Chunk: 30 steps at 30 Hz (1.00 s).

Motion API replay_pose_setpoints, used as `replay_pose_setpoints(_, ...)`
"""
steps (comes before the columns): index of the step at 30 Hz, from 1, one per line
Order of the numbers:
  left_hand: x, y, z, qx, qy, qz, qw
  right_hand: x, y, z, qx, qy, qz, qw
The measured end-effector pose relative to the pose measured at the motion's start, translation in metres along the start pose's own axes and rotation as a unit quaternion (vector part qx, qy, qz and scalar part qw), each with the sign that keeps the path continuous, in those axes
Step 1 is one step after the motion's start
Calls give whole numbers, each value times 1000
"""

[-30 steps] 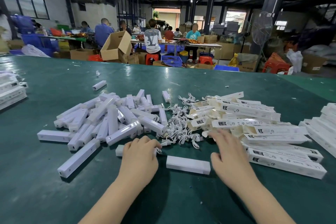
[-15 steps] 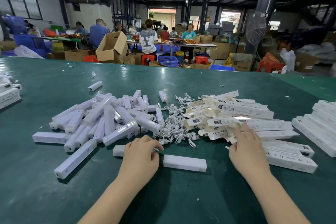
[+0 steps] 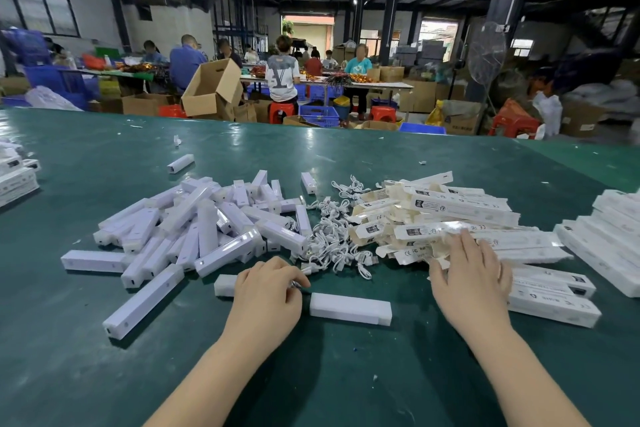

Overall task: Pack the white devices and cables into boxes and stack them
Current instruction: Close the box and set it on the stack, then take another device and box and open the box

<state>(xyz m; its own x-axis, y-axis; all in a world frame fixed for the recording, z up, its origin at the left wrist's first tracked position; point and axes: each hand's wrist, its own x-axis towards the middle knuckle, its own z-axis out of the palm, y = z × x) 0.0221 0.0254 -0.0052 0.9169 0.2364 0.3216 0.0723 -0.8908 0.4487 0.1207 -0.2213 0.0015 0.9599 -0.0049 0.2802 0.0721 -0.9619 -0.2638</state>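
A heap of long white bar devices (image 3: 194, 229) lies left of centre on the green table (image 3: 346, 374). White coiled cables (image 3: 332, 246) are tangled in the middle. Flat white printed boxes (image 3: 450, 215) are piled to the right. My left hand (image 3: 268, 291) is curled at the near edge of the cables and pinches a cable end, partly covering a short white device (image 3: 224, 285). One white device (image 3: 350, 308) lies alone between my hands. My right hand (image 3: 472, 274) lies with straight fingers on the near boxes.
Packed white boxes are stacked at the far right (image 3: 609, 243) and at the far left edge (image 3: 15, 177). A stray device (image 3: 180, 163) lies farther back. Beyond the table, people work at benches among cardboard cartons (image 3: 213, 88) and blue crates.
My right hand has moved away from the lone device, right and forward onto the box pile. My left hand has stayed curled at the cables.
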Motion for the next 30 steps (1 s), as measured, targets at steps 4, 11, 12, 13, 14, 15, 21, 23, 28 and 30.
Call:
replay_pose_setpoints(4,-1,1,-1,-8,-1,-3,1000,-2,-3,-1,-4,50,-7,999)
replay_pose_setpoints(11,-1,1,-1,-12,-5,-7,1000,2,2,0,17,30,13,999)
replay_pose_setpoints(12,0,1,-1,-12,-5,-7,1000,3,2,0,23,34,14,999)
replay_pose_setpoints(13,-1,1,-1,-12,-5,-7,1000,3,2,0,23,34,17,999)
replay_pose_setpoints(14,-1,1,-1,-13,-5,-7,1000,5,2,1,22,33,21,999)
replay_pose_setpoints(15,-1,1,-1,-14,-5,-7,1000,6,3,1,23,33,26,999)
replay_pose_setpoints(21,-1,1,-1,-20,-2,-5,1000,11,9,0,42,34,49,997)
replay_pose_setpoints(23,-1,0,0,-20,-2,-4,1000,12,9,2,32,22,56,998)
replay_pose_setpoints(28,-1,0,0,-20,2,-2,1000,10,6,-1,54,44,65,995)
replay_pose_setpoints(30,-1,0,0,-13,2,-2,1000,8,2,-7,69,75,47,994)
